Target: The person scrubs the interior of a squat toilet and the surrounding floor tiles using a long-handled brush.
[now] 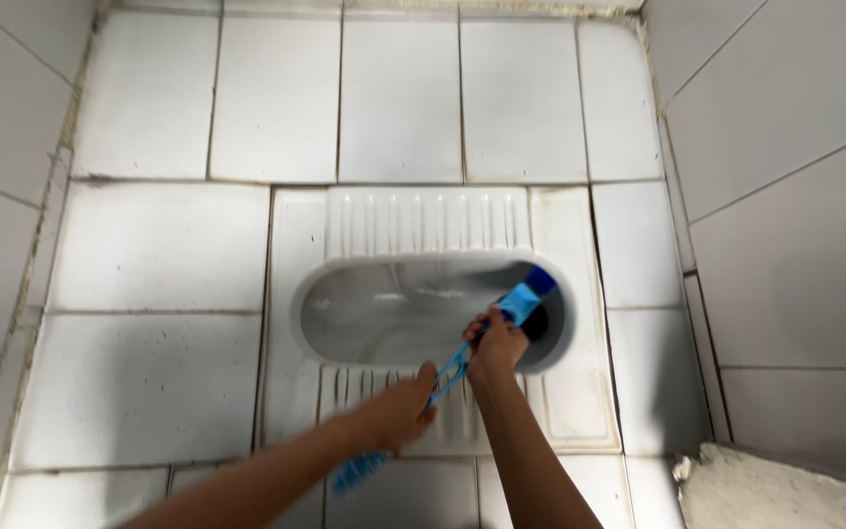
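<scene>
My left hand [399,411] is clenched around the lower end of the blue brush handle [452,370], steadying it low over the ribbed footrest. My right hand [496,343] grasps the handle further up, near the head, which appears to give closer control of the working end. The brush's long axis runs diagonally from lower left to upper right, its blue head [531,294] pointing into the dark drain opening [550,323] at the right end of the white squat pan [394,313].
</scene>
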